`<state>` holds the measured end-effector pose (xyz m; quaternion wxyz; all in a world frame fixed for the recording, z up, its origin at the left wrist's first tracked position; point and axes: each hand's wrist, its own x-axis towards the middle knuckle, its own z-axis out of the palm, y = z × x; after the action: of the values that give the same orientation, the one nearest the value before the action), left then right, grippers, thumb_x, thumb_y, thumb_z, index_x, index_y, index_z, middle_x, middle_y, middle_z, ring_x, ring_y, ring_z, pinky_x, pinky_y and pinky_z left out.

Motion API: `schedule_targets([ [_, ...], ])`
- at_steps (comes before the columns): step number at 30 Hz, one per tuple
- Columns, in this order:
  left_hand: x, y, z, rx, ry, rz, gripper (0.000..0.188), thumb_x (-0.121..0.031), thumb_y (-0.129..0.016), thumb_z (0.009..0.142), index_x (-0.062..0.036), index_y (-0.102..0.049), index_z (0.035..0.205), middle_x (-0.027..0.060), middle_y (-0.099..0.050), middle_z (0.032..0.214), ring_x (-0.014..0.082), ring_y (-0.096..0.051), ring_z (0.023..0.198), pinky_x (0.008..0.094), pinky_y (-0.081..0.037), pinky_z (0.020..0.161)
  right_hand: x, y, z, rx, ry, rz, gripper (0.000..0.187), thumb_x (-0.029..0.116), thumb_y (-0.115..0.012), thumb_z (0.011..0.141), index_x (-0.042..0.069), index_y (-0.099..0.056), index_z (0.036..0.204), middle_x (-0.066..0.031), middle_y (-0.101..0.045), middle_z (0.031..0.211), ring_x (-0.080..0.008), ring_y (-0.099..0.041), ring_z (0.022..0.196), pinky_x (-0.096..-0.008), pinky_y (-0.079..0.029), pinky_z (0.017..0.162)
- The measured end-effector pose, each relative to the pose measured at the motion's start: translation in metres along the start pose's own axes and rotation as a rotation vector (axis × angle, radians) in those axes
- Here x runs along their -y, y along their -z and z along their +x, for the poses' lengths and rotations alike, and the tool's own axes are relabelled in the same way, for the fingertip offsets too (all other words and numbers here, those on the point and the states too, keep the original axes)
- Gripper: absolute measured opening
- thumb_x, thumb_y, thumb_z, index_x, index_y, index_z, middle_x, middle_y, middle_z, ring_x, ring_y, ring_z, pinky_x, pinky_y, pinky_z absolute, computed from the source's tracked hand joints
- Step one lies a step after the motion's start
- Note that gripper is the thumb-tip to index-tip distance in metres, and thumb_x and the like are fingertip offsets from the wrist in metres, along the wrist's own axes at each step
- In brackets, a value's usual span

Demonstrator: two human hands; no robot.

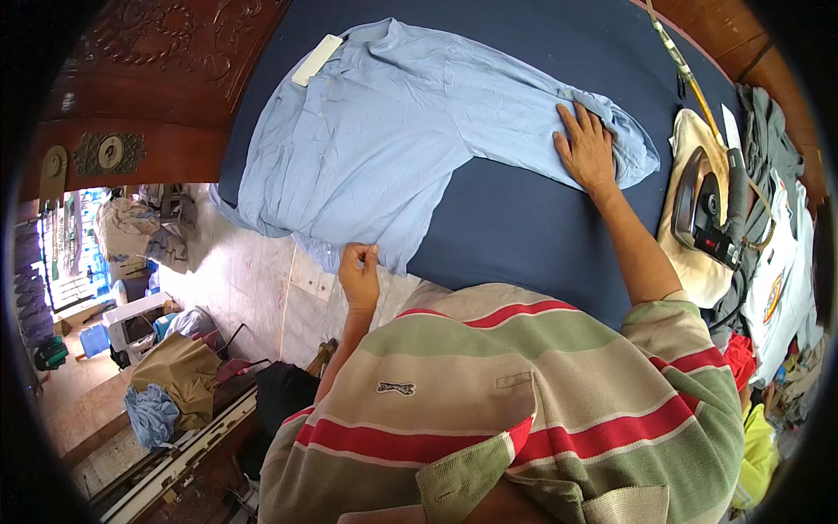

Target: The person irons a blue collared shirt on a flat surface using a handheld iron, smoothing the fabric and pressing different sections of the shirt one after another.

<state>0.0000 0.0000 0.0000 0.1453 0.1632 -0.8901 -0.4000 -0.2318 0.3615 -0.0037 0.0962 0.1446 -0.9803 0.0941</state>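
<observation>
Right now the blue shirt point(367, 131) lies spread across the dark-blue desk point(524, 214), its lower left running out past the desk's edge, with tiled floor point(288, 301) below; the left grip point(358, 278) has thumb and fingers pressed together, pinching the cloth at that lower edge; over to the right, the right grip point(589, 153) lies palm down on the sleeve point(511, 118), fingers spread, near the cuff end; a white strip point(317, 60) sits at the shirt's upper left; just beyond the cuff end, the iron point(698, 196) rests on a cream cloth point(701, 286); farther right, a white top point(762, 341) lies beside dark clothing point(761, 118).
</observation>
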Motion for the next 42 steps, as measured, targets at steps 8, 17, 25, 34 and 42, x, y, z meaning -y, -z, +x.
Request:
schedule_targets([
  [8, -0.045, 0.032, -0.022, -0.023, -0.066, 0.124, 0.015, -0.007, -0.065, 0.081, -0.0003, -0.053, 0.075, 0.0089, -0.054, 0.071, 0.0216, -0.052, 0.066, 0.0316, -0.042, 0.064, -0.005, 0.0, -0.01, -0.065, 0.039, 0.023, 0.048, 0.036, -0.049, 0.086, 0.017, -0.046, 0.13, -0.0134, -0.04, 0.136, -0.0309, -0.036, 0.124, -0.0505, -0.029, 0.1],
  [17, -0.044, -0.002, -0.014, -0.073, -0.138, 0.542, 0.029, -0.024, -0.06, 0.083, -0.0071, -0.058, 0.107, 0.0113, -0.058, 0.106, 0.0301, -0.052, 0.102, 0.0438, -0.037, 0.085, -0.001, 0.003, -0.007, -0.067, 0.041, 0.066, 0.048, 0.034, -0.049, 0.085, 0.016, -0.047, 0.129, -0.0143, -0.041, 0.136, -0.0318, -0.036, 0.125, -0.0482, -0.029, 0.101],
  [25, -0.1, -0.103, 0.267, 0.173, -0.71, 0.491, 0.036, -0.022, -0.049, 0.089, -0.0127, -0.051, 0.123, 0.0091, -0.053, 0.125, 0.0281, -0.048, 0.115, 0.0444, -0.036, 0.094, 0.003, 0.009, -0.002, -0.039, 0.028, 0.031, 0.051, 0.035, -0.049, 0.084, 0.017, -0.045, 0.131, -0.0143, -0.038, 0.138, -0.0322, -0.033, 0.127, -0.048, -0.026, 0.103],
  [34, -0.075, -0.142, 0.322, 0.34, -0.508, 0.89, 0.053, -0.032, -0.038, 0.091, -0.0195, -0.03, 0.142, 0.0038, -0.027, 0.148, 0.0221, -0.027, 0.135, 0.0621, -0.018, 0.101, 0.0, 0.03, -0.026, 0.132, -0.202, 0.059, 0.055, 0.036, -0.052, 0.082, 0.013, -0.045, 0.132, -0.0183, -0.036, 0.138, -0.0351, -0.035, 0.126, -0.0463, -0.027, 0.103],
  [42, -0.105, -0.133, 0.352, 0.489, -0.809, 0.499, 0.046, -0.028, -0.05, 0.087, -0.0137, -0.045, 0.131, 0.0075, -0.048, 0.13, 0.023, -0.042, 0.123, 0.048, -0.028, 0.099, 0.052, 0.04, 0.072, -0.17, -0.12, 0.347, 0.029, 0.025, -0.059, 0.084, 0.008, -0.061, 0.108, -0.0078, -0.061, 0.102, -0.0279, -0.056, 0.092, -0.0394, -0.042, 0.081],
])
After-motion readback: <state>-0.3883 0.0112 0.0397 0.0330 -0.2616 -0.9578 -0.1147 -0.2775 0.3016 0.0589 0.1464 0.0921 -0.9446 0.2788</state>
